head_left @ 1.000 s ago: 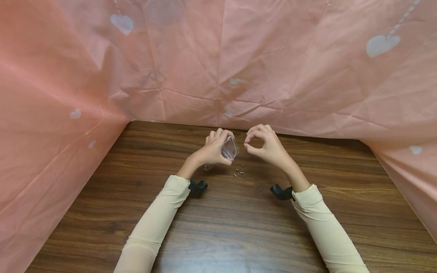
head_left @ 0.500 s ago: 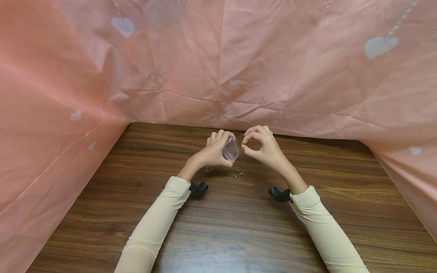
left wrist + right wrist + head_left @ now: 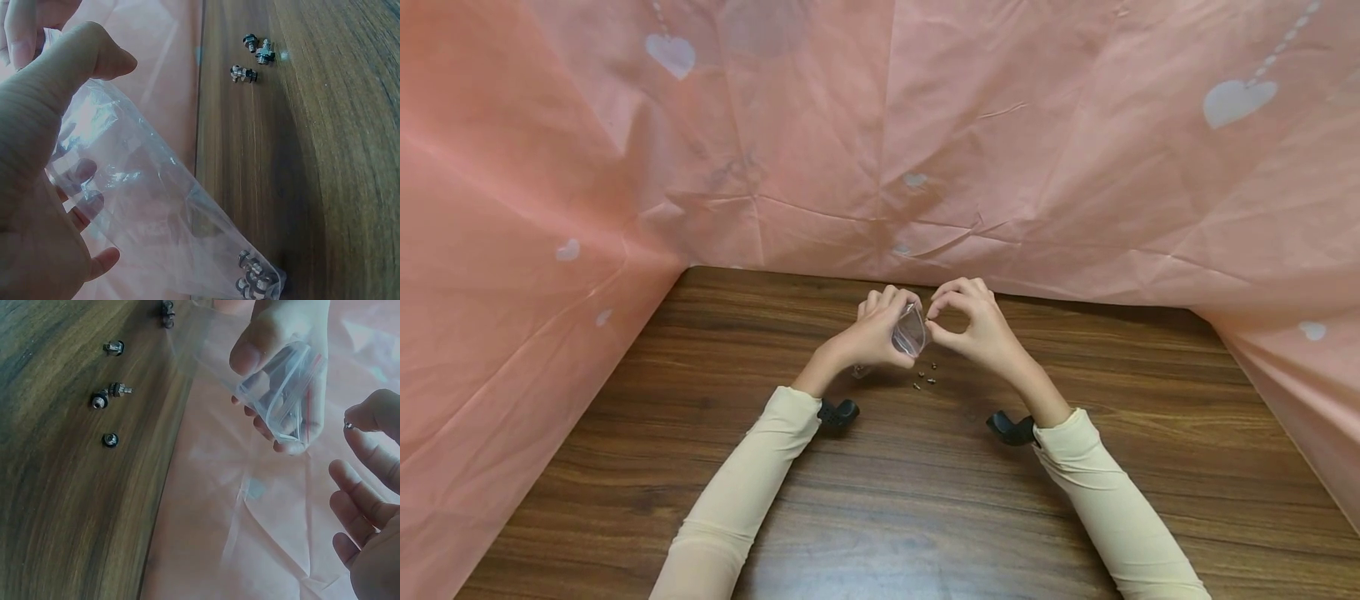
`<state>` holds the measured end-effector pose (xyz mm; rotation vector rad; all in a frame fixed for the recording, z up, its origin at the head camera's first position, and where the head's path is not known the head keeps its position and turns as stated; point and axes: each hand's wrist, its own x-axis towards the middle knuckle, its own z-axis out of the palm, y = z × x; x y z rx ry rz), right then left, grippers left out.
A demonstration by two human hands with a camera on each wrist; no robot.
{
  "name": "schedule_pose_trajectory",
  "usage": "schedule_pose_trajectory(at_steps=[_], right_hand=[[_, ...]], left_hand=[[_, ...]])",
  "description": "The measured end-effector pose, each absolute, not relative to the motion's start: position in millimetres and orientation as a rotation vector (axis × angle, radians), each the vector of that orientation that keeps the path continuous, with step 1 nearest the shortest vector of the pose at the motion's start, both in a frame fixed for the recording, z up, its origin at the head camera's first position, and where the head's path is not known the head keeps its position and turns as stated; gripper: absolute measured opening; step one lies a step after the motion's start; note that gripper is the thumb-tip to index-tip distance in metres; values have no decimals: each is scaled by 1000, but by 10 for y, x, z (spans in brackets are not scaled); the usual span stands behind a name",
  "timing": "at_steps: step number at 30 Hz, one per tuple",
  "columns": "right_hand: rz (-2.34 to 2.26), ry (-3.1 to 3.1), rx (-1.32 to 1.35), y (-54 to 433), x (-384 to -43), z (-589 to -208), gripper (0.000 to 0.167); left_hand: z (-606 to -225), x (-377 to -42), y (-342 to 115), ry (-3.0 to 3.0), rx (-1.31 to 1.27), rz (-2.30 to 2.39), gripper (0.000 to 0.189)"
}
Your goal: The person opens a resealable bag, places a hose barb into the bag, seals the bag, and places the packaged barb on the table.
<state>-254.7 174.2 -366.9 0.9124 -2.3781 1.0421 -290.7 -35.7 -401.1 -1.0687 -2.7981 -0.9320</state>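
Observation:
My left hand (image 3: 874, 335) grips a clear zip-lock bag (image 3: 910, 332), its mouth spread between thumb and fingers and turned toward the right hand. Several small metal threaded fittings (image 3: 253, 278) lie in the bag's lower corner, as the left wrist view shows. Thumb and index finger of my right hand (image 3: 981, 325) pinch a small metal fitting (image 3: 349, 425), mostly covered by the fingertips. That hand is right beside the bag's mouth, its other fingers loosely bent. Below the hands, several loose fittings (image 3: 114, 347) of the same look lie on the wooden table.
The dark wood-grain table (image 3: 880, 483) reaches back to a pink cloth (image 3: 820, 125) with white hearts, which hangs behind and at both sides. Black wrist mounts (image 3: 1011, 428) stick out inward from both sleeves.
My right hand has moved left, bringing the pinched fitting up to the bag's mouth. My left hand has shifted slightly right with the bag. The loose fittings lie as before.

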Motion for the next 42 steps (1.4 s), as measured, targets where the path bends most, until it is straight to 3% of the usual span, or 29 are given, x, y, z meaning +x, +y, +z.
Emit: schedule_pose_trajectory(at_steps=[42], right_hand=[[1031, -2396, 935, 1699, -2551, -3715, 14]], left_hand=[[-4028, -2911, -347, -2805, -1076, -926, 82]])
